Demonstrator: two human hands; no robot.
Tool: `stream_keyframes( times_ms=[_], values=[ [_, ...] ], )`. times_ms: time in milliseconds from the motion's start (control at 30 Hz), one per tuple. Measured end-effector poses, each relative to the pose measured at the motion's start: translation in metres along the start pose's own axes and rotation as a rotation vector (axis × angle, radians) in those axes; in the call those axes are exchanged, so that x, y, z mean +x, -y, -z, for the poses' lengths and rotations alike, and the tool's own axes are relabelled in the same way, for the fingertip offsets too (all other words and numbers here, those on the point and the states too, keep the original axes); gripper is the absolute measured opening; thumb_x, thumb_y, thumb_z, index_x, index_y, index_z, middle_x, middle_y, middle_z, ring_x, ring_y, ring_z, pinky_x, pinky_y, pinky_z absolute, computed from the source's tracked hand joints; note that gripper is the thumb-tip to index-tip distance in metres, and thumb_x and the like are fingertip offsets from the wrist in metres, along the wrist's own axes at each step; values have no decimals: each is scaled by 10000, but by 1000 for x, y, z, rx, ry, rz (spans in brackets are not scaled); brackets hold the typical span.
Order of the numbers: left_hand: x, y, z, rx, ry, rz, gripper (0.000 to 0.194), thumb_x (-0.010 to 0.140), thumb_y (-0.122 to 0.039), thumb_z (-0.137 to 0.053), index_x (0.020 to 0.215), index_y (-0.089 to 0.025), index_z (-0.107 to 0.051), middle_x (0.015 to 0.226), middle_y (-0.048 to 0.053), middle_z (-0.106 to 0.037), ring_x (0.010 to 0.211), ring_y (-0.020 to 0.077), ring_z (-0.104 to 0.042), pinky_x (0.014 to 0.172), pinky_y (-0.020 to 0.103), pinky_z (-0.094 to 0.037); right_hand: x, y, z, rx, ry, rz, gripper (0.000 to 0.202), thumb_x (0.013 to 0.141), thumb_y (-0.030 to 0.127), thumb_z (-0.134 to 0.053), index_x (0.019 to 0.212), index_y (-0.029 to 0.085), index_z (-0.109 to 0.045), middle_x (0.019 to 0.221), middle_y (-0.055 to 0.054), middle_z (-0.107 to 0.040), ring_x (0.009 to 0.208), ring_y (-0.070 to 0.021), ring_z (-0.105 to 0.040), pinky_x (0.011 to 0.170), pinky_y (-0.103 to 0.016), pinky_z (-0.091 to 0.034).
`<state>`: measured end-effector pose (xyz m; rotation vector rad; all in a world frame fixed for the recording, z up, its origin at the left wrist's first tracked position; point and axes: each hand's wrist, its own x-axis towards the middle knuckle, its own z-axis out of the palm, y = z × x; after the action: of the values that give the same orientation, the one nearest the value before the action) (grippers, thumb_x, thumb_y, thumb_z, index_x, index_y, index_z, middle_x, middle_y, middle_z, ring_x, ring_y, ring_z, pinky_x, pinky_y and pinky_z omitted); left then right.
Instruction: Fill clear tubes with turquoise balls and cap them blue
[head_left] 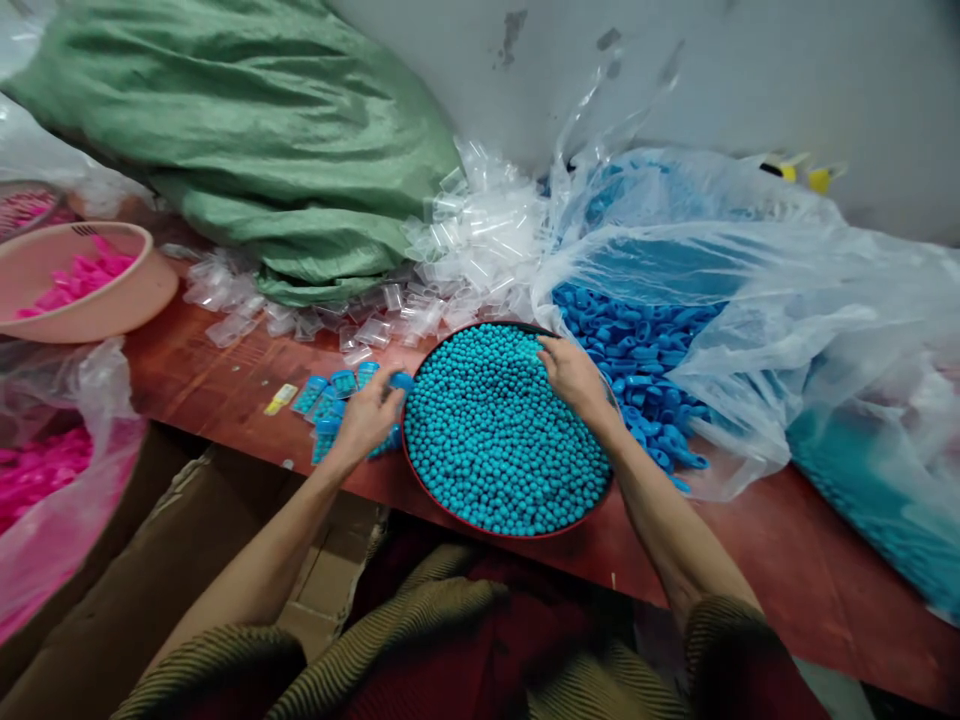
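Beads (495,430), turquoise, fill the round red-rimmed tray (504,532). Left of it, the left hand (369,412) pinches a blue-capped container (400,381); the right hand (571,372) curls over its right rim, grip unclear. Pink bowl (142,300) far left holds pink pieces (79,280).

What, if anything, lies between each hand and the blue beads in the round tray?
Nothing visible blocks the right hand, whose fingertips are over the blue beads. Between the left hand and the beads are the small blue piece it holds and the rim of the tray.

Head-worn camera looks forward and down at the hands (469,395)
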<state>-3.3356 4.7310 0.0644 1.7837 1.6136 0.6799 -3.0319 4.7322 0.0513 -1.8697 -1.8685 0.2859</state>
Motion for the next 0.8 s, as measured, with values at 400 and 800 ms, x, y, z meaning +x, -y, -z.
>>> stream_keyframes(
  times_ms=[400,800],
  values=[
    [4,-21,-38,531,-108,-360,402,862,-223,-432,1242,-136,-531,1153,155,-565,1066,293,-483,920,435,-398,36,-25,-6,406,245,-276,127,712,159,-585,815,135,-655,609,1,-620,531,-126,-537,546,-245,-438],
    [31,-60,-113,-263,315,-481,203,832,-199,-505,999,-198,-620,926,36,-645,897,172,-574,888,336,-434,-7,-4,7,750,467,-368,147,755,297,-544,797,174,-612,615,7,-606,419,-74,-418,385,-189,-283]
  ],
)
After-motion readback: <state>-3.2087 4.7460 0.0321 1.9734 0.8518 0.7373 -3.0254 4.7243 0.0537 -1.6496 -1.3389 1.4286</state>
